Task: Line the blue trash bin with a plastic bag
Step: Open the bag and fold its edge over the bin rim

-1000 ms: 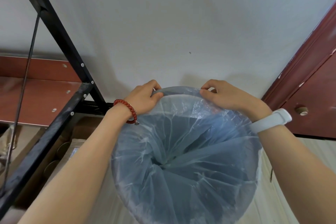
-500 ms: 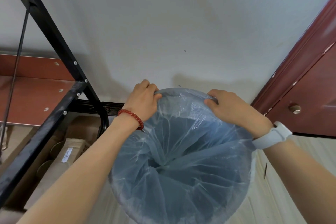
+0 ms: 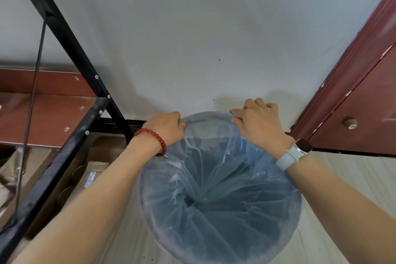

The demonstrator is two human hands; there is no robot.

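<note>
The round blue trash bin (image 3: 205, 116) stands on the floor against the white wall, seen from above. A thin clear plastic bag (image 3: 214, 195) lies crumpled inside it and is folded over the rim all round. My left hand (image 3: 166, 128), with a red bead bracelet at the wrist, grips the bag's edge on the far left of the rim. My right hand (image 3: 260, 124), with a white watch at the wrist, presses the bag's edge over the far right of the rim, fingers curled down behind it.
A black metal shelf frame (image 3: 70, 126) with reddish boards stands close on the left, with cardboard boxes (image 3: 94, 176) under it. A dark red door (image 3: 364, 109) and its frame are on the right. The white wall is directly behind the bin.
Both hands have moved slightly farther apart along the far rim, pulling the bag's edge down over it. The view has shifted a little downward.
</note>
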